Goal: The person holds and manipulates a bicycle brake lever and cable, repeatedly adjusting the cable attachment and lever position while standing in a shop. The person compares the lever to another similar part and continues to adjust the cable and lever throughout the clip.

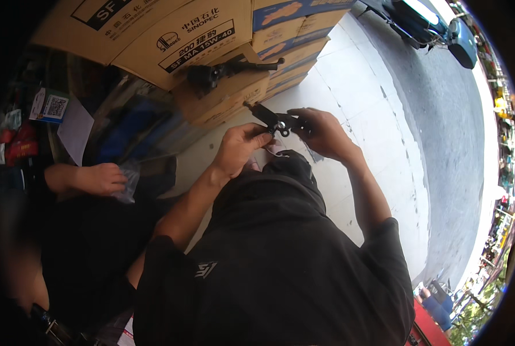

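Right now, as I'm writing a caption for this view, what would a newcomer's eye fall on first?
Probably the black part between the left hand and right hand, near the middle. Next, the stacked cartons at the upper left, with a black lever lying on one. At the left, a co-worker's hand holds a clear bag.

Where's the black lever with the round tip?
In the head view, the black lever lies on a cardboard box at upper centre-left, beyond the person's left hand.
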The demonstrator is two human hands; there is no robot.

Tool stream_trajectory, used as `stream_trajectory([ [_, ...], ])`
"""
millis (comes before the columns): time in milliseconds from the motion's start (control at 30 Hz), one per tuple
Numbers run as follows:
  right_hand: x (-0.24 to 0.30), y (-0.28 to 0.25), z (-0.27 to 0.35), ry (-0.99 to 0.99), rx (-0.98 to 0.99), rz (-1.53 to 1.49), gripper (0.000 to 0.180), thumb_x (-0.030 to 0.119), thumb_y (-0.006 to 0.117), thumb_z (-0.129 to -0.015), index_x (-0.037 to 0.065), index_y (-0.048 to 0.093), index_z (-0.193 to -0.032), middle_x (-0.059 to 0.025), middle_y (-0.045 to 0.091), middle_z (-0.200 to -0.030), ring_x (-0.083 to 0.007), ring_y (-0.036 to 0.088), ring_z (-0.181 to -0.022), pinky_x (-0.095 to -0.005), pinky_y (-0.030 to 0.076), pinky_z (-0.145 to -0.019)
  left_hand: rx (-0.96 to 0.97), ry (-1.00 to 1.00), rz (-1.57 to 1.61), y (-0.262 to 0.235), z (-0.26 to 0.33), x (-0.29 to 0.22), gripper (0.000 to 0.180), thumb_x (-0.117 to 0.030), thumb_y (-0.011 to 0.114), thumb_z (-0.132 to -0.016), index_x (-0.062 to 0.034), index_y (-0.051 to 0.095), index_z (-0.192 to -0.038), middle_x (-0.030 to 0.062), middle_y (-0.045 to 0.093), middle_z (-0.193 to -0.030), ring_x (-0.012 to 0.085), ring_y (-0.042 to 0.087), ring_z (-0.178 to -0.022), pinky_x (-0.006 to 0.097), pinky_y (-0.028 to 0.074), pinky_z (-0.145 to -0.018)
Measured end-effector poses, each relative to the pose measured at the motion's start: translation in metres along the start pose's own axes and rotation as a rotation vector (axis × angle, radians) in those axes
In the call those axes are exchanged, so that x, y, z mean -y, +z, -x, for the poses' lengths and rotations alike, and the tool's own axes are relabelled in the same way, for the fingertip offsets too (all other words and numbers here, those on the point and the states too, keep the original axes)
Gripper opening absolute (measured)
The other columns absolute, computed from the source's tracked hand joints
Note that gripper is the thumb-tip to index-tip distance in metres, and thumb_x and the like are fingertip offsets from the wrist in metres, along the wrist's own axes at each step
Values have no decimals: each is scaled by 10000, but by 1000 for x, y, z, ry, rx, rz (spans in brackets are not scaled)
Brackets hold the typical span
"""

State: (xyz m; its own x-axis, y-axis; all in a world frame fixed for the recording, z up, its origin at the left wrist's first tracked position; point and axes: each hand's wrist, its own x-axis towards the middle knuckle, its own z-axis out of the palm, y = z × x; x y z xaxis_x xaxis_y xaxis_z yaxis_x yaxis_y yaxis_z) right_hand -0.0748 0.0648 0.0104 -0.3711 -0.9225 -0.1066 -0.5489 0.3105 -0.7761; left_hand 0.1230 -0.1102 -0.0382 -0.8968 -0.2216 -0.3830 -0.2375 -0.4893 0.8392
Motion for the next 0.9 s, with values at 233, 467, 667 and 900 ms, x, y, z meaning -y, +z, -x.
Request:
stream_trajectory([
  [233, -10, 11, -23, -195, -339, 390, 185, 208, 819, -925, 98, 796, -1073, -84, 717, -880, -298, 706, -813, -409, 563, -709, -165, 152, 146, -7, 11, 0, 204, -44, 687, -1044, 62, 712, -1217, 141, 761, -1162, 246, 738, -1070, 393, 582, -991],
  [467, -21, -5, -51, -335, -366, 334, 175, 214, 848, -893, 103, 803, -1021, -76, 729, -888, -292, 710, -813, -402, 564, -707, -296, 181, 102, 9, 11, -12, 217, -47, 661, -1061, 62, 708, -1242, 142, 754, -1189, 246, 728, -1106, 395, 570, -1016],
  [667, -44, -13, -69, -369, -351, 228, 184, 194, 858, -869, 118, 804, -1028, -70, 718, -890, -303, 705, -824, -413, 558, -710, -331, 292, 235, 26, 1, -15, 273, -140, 602, -1106, 58, 689, -1273, 130, 750, -1155, 203, 722, -1038, 353, 599, -941],
  [900, -54, -12, -77, -330, -327, 151, 142, 204, 854, -886, 102, 810, -973, -73, 698, -822, -294, 689, -768, -413, 544, -690, -337, 344, 316, 29, -7, -7, 275, -149, 546, -1130, 48, 666, -1280, 119, 727, -1213, 233, 728, -1055, 388, 588, -968],
])
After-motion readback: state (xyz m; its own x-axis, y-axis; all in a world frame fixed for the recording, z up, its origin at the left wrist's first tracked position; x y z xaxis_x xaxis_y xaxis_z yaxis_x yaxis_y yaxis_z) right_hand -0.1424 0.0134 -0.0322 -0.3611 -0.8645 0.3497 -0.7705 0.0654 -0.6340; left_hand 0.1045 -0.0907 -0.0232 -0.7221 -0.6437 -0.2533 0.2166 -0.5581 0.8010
